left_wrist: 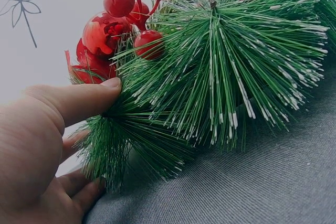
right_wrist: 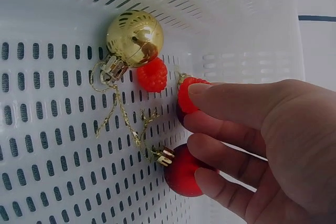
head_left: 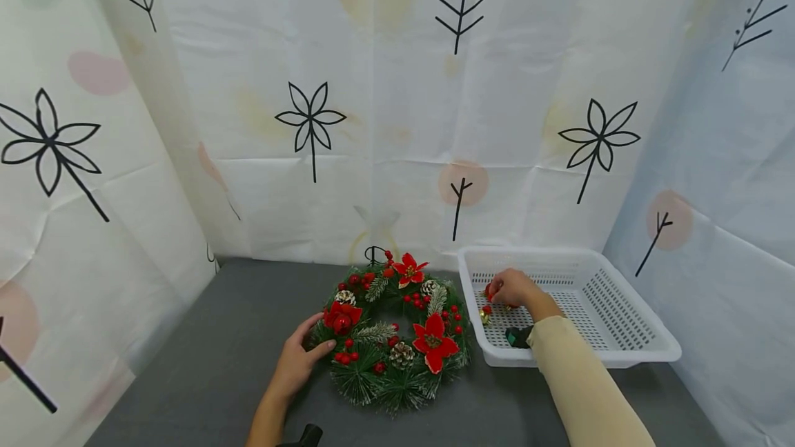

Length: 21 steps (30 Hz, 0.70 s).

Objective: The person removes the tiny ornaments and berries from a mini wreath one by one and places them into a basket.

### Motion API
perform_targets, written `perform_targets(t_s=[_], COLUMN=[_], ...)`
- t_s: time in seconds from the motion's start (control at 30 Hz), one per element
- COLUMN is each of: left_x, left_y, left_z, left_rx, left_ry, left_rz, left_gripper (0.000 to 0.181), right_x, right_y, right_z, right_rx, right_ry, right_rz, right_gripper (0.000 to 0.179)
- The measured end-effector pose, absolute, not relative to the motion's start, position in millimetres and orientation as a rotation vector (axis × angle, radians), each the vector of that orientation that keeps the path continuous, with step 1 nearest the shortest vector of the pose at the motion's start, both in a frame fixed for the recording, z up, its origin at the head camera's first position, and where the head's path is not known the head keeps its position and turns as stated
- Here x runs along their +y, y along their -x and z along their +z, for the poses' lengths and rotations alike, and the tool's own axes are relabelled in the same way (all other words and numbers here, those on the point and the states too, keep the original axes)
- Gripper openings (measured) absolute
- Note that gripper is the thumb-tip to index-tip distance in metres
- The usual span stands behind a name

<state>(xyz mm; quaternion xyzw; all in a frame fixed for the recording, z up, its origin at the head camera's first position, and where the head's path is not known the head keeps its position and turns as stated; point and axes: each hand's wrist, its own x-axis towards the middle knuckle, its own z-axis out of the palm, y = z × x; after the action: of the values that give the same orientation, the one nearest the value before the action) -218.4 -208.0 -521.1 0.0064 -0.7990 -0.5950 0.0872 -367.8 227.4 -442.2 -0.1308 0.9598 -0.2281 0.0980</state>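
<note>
A green Christmas wreath (head_left: 373, 381) with red poinsettias, berries and pine cones lies on the grey table. My left hand (head_left: 295, 361) grips its left edge, thumb on the needles and some fingers low beside them, partly hidden. Inside the white plastic basket (head_left: 633, 357), my right hand (head_left: 514, 288) pinches a red raspberry-like berry (right_wrist: 187, 95) between thumb and index finger. The other fingers lie against a red bauble (right_wrist: 184, 174) with a gold cap. A gold bauble (right_wrist: 135, 39) with a cord loop and a second red berry (right_wrist: 153, 75) lie just beyond the fingertips.
The basket's perforated wall stands close to the wreath's right side. Patterned white curtains (head_left: 385, 192) enclose the table (head_left: 205, 378) at the back and both sides. A small dark device (head_left: 517, 336) shows by the right wrist, another black one (head_left: 310, 435) by the left.
</note>
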Motion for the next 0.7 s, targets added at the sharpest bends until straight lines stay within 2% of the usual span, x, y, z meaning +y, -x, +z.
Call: perform_targets(t_s=[0.3, 0.7], left_x=[-208.3, -208.7], left_y=[219.7, 220.4], left_z=[-522.2, -522.6], left_rx=[-2.375, -2.374], left_ry=[-0.017, -0.013], left_rz=[-1.778, -1.777], left_gripper=[0.064, 0.063], right_x=[226.4, 230.8], right_y=[366.0, 362.2], right_z=[-441.4, -436.3], right_rx=[2.843, 2.782], right_ry=[0.380, 0.301], right_rz=[-0.593, -0.804], right_gripper=[0.006, 0.011])
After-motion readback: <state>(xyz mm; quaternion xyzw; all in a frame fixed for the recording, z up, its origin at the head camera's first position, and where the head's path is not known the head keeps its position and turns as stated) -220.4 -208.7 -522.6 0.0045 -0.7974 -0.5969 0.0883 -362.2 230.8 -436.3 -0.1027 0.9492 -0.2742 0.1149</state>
